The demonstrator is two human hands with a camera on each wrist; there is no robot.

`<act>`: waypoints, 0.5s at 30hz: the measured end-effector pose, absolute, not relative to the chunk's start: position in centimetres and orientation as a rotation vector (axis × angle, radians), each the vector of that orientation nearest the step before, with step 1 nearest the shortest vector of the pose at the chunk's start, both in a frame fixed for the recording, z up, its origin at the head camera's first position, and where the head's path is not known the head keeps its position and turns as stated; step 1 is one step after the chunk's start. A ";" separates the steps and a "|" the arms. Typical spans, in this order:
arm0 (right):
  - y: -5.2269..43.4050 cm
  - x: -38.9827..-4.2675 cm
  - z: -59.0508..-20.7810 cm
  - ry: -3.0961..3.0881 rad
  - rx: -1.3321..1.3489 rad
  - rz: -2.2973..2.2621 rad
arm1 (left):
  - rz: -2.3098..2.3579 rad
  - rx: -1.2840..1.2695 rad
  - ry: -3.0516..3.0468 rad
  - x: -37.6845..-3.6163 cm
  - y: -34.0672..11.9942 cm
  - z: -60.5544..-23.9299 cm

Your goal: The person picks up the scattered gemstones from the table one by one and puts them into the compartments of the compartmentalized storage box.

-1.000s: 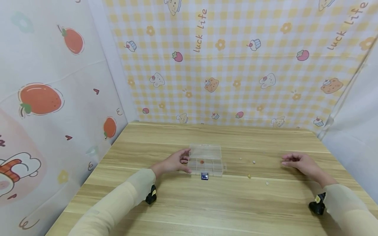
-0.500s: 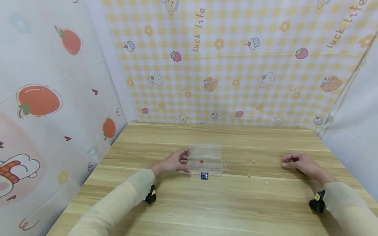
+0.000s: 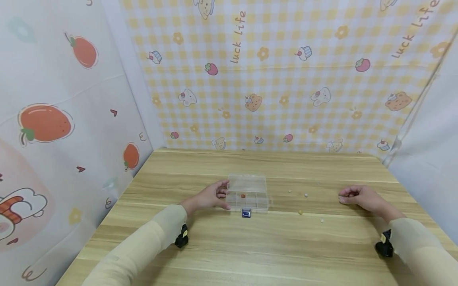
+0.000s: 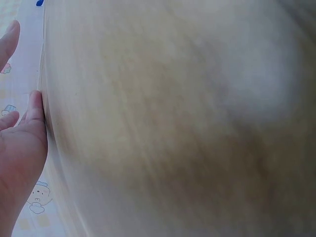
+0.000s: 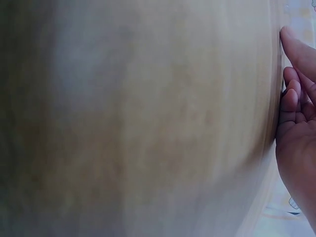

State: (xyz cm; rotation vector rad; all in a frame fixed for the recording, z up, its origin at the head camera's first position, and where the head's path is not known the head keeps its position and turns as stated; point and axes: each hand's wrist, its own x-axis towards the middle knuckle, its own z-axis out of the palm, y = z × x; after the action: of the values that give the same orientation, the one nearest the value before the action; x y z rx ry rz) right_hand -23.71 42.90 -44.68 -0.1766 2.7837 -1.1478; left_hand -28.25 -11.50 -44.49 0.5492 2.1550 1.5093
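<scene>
A clear plastic compartment box lies on the wooden table with its lid folded back. One orange bead sits in a compartment, and a blue clasp is at the box's front edge. My left hand holds the box's left end, forefinger at the rear corner and thumb at the front. My right hand rests on the table far to the right, fingers loosely curled, with nothing seen in it. The left wrist view shows only my left hand over blurred wood, and the right wrist view only my right hand.
Several tiny beads lie loose between the box and my right hand, among them a white bead and a yellowish bead. Patterned cloth walls close in the table at the back and on both sides.
Both hands and the box have kept their places; only the head view has shifted slightly.
</scene>
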 end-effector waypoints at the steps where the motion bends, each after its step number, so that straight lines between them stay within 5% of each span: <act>1: 42.9 -23.8 -44.7 2.787 -0.170 -1.151 | 1.508 0.550 2.154 -28.2 -11.5 -44.5; 15: 42.7 -23.6 -44.7 2.808 -0.168 -1.111 | 1.483 0.551 2.169 -28.0 -11.4 -44.2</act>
State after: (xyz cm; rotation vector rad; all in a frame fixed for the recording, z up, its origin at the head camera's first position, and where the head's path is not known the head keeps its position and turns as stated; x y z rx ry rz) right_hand -23.60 42.70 -44.69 -0.1683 2.8084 -1.1113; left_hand -27.97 -11.44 -44.17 0.5508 2.1687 1.4832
